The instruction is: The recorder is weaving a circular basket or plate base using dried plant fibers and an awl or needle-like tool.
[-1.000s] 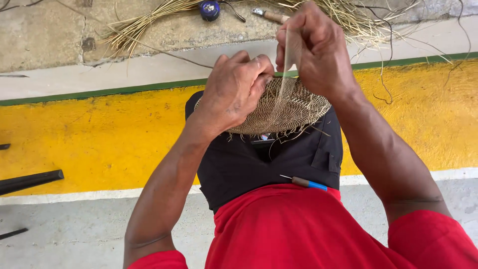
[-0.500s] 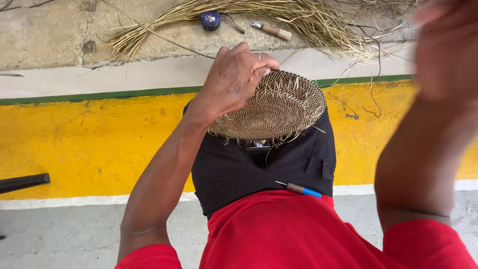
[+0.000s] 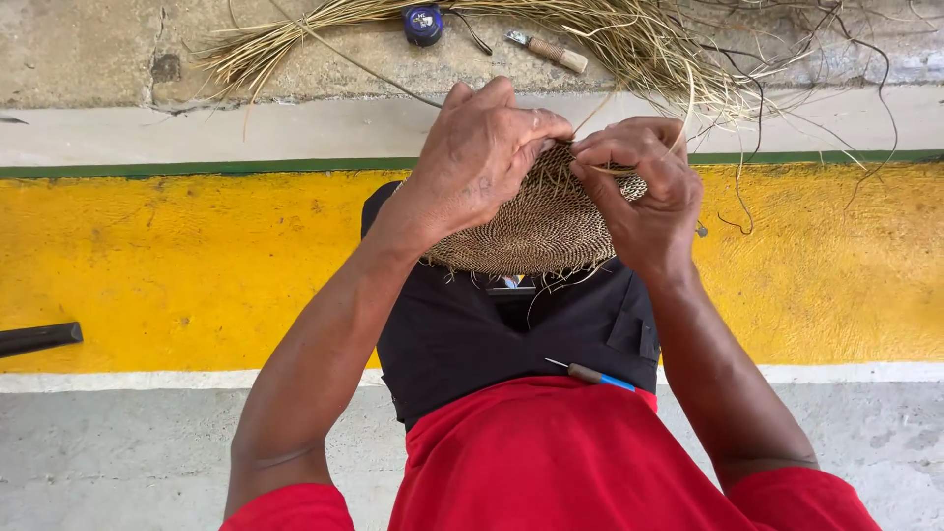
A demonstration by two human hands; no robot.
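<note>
floor: yellow painted band [image 3: 177, 265] across mid frame, grey concrete above and below.
straw bundle [image 3: 629, 34]: loose fibres along top of frame, upper centre to upper right.
woven disc [image 3: 536, 231]: round straw weave, centre of frame, over dark cloth on lap.
left hand [image 3: 482, 157]: grip closed over disc's upper left rim, fingers curled down.
right hand [image 3: 644, 192]: grip pinched tight on a strand at disc's upper right rim.
knife [image 3: 549, 49]: top centre, on straw.
blue round object [image 3: 423, 22]: top centre, left of knife.
pointed tool [image 3: 595, 375]: lower centre, on lap.

Straw bundle [image 3: 551, 29] crowds ahead; yellow floor [image 3: 177, 265] open.
</note>
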